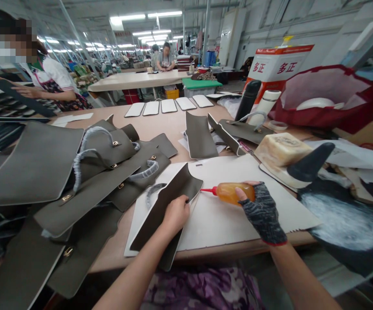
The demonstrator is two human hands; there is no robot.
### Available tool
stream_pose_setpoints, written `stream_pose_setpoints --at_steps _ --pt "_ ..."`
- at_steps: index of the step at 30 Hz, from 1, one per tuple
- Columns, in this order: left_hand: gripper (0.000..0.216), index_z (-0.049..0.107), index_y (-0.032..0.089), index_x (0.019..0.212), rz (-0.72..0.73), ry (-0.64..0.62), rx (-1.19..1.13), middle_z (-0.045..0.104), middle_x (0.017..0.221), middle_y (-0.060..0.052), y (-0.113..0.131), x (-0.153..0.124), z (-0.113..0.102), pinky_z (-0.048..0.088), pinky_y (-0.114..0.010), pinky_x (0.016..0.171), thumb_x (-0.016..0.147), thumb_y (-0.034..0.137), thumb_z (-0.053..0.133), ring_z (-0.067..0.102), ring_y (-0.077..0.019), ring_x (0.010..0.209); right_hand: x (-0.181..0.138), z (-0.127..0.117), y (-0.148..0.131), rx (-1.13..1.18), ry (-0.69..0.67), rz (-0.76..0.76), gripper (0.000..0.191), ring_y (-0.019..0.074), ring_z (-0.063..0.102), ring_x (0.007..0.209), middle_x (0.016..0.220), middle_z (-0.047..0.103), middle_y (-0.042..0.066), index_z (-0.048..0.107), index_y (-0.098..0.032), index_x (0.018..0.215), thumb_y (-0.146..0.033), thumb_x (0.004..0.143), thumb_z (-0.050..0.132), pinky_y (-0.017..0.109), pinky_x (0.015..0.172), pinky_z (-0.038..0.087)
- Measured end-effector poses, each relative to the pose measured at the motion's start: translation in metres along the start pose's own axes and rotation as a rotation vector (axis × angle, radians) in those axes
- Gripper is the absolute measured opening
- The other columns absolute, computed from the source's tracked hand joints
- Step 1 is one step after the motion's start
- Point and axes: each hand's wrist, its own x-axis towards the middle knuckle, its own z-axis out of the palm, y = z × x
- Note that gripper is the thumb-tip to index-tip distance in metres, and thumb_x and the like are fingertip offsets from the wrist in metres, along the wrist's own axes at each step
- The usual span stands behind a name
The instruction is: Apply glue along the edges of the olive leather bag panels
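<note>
My left hand (176, 215) is closed on a folded dark olive bag panel (155, 211), near its right end. The panel stands tilted over a white board (228, 219) on the table. In a fingerless dark grey glove, my right hand (260, 209) is wrapped round a glue bottle (233, 192) of amber liquid with a red nozzle. The bottle lies nearly level, its tip pointing left at the panel's right edge. Whether the tip touches that edge I cannot tell. A wrapped handle (154, 193) shows just behind the panel.
Several bag panels with wrapped handles and gold clasps (102, 185) are heaped at left. More panels (201, 135) stand behind the board. At right are a yellowish block (281, 148), a black flask (247, 100) and a red bag (328, 99). A co-worker (53, 82) stands at far left.
</note>
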Motion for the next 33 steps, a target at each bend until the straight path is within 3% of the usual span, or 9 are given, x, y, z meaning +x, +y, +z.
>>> stream_pose_setpoints --at_steps 15,33 --pt "0.029 0.059 0.016 0.102 -0.002 0.009 0.024 0.064 0.092 -0.007 0.001 0.0 0.002 0.043 -0.023 0.074 0.078 0.019 0.042 0.058 -0.0163 0.083 -0.005 0.001 0.008 0.039 -0.05 0.121 0.031 0.0185 0.053 0.074 0.083 0.055 0.004 0.049 -0.019 0.089 -0.047 0.075 0.053 0.032 0.072 0.044" --pt "0.03 0.059 0.015 0.103 0.009 -0.001 0.003 0.064 0.094 -0.008 -0.002 0.002 0.005 0.043 -0.023 0.076 0.078 0.018 0.042 0.058 -0.0158 0.084 -0.04 -0.01 -0.021 0.099 -0.211 0.237 0.031 0.0177 0.053 0.072 0.08 0.054 0.004 0.05 -0.02 0.085 -0.049 0.074 0.052 0.031 0.069 0.045"
